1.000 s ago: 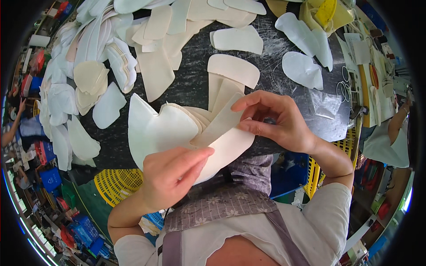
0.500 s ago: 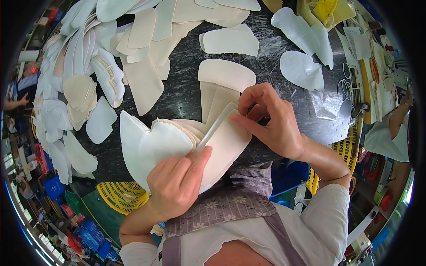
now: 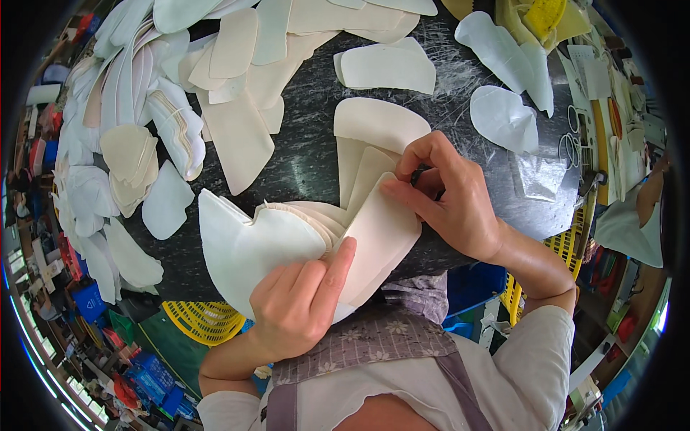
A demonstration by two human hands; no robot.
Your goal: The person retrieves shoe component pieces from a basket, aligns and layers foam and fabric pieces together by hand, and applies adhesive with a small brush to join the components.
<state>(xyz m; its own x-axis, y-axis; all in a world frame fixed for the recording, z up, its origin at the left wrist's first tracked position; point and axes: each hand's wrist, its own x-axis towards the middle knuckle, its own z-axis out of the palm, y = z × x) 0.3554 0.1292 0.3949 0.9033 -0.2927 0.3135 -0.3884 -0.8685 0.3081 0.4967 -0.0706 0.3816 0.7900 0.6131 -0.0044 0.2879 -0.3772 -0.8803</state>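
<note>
My left hand grips the lower edge of a fanned bundle of curved cut pieces, its index finger laid along the top one. On the bundle's left lies a large white piece with a notched upper edge; thin cream layers show behind it. My right hand pinches the upper right end of the long cream piece between thumb and bent fingers. Just beyond, more cream pieces lie overlapping on the dark table, partly under the bundle. What the left thumb touches is hidden.
Heaps of white and cream cut pieces cover the table's left and far side. Loose white pieces and a clear plastic bag lie at right. Yellow baskets stand below the near edge.
The narrow raised strip along the cream piece's edge no longer stands up between my hands; that edge now lies flatter. The whole view has shifted slightly.
</note>
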